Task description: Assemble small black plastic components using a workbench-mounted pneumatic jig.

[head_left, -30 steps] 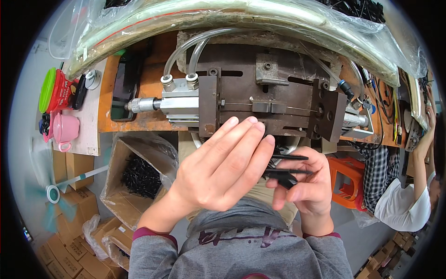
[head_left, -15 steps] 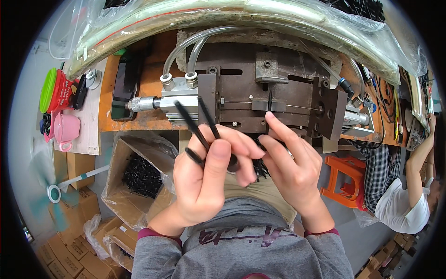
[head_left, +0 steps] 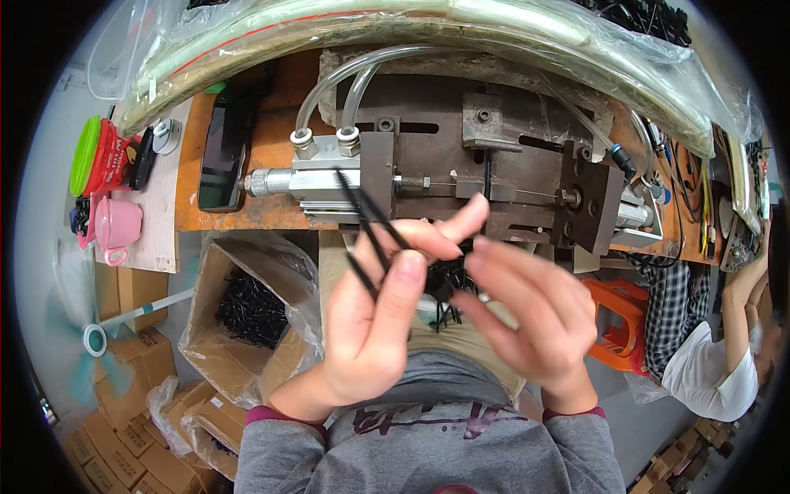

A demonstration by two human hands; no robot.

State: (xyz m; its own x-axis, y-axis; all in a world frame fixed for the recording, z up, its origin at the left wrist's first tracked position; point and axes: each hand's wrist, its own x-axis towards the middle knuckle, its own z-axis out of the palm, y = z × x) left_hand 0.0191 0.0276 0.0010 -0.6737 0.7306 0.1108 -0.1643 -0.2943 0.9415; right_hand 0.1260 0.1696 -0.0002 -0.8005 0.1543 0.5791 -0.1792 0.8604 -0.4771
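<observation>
My left hand is closed around several slim black sticks, whose narrow ends stick out up and to the left past my thumb. Its index finger stretches toward the small metal block of the fixture, in which another thin black piece sits. Close beside it, my right hand has its fingers apart and partly blurred. Its thumb side lies by the dark wider ends of the held sticks; whether it touches them I cannot tell. More black pieces lie below, between my hands.
A dark metal press fixture with silver cylinders and clear hoses stands on the wooden bench. At left are a phone, a pink cup and a lined box of black pieces. An orange stool and another person are at right.
My right hand has drawn back from the fixture, down and to the right, its fingers spreading. My left hand has shifted right with the sticks, and its index finger now points up toward the block.
</observation>
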